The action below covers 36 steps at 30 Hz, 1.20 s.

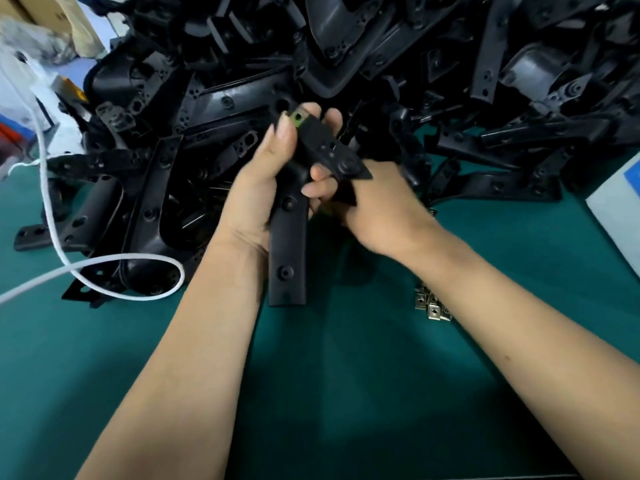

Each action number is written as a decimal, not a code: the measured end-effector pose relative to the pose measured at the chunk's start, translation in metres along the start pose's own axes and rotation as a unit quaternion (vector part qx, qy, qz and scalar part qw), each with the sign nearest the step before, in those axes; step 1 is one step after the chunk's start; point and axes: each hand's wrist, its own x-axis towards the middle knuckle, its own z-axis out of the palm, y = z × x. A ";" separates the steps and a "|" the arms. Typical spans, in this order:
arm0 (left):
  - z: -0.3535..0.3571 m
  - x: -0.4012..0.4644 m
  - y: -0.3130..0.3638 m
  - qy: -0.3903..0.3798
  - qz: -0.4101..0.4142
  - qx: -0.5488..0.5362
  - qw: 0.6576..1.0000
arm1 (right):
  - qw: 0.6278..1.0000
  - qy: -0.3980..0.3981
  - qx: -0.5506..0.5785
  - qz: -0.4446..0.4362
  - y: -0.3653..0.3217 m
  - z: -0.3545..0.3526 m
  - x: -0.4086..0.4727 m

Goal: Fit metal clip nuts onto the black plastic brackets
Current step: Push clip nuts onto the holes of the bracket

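While a high heap of black plastic brackets (381, 64) fills the far side of the green worktop (363, 393), I see both hands raised just in front of it, so the heap crowds in close behind them. A white cable (114, 268) loops over the left edge of the heap and trails off across the worktop. Cardboard boxes (52, 15) stand at the far left corner, and a pale flat panel with a blue patch (620, 199) lies at the right edge. Near my right forearm sits a small cluster of clip nuts (431, 303), shiny, square, folded metal pieces with a hole in each; the forearm hides part of the cluster.

The brackets look matte and moulded, long flat strips with round bosses and holes, some curved like shells.

My left hand (256, 188) grips one bracket (287, 237) around its upper part, fingers curled, thumb lying up the side; the straight lower end hangs down towards the worktop. At the bracket's top end sits a clip nut (298, 117), dull yellowish metal, touched by the left fingertips. My right hand (374, 206) closes around the angled arm of the same bracket, fingers wrapped underneath.
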 end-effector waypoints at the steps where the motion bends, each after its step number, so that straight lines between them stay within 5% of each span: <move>1: -0.002 0.002 -0.005 -0.009 -0.008 0.033 0.999 | 0.999 0.033 0.040 -0.008 0.008 -0.010 -0.005; 8: -0.009 0.010 -0.030 -0.070 -0.099 0.211 0.970 | 0.934 0.131 0.331 0.026 0.051 -0.048 -0.040; 15: -0.009 0.012 -0.029 -0.104 -0.082 0.241 0.961 | 0.890 0.097 0.444 0.031 0.053 -0.051 -0.042; 24: -0.008 0.010 -0.029 0.004 -0.061 0.263 0.963 | 0.891 0.015 0.454 -0.002 0.051 -0.048 -0.045; 36: -0.004 0.012 -0.030 0.059 -0.076 0.269 0.958 | 0.910 0.057 0.411 0.004 0.054 -0.047 -0.043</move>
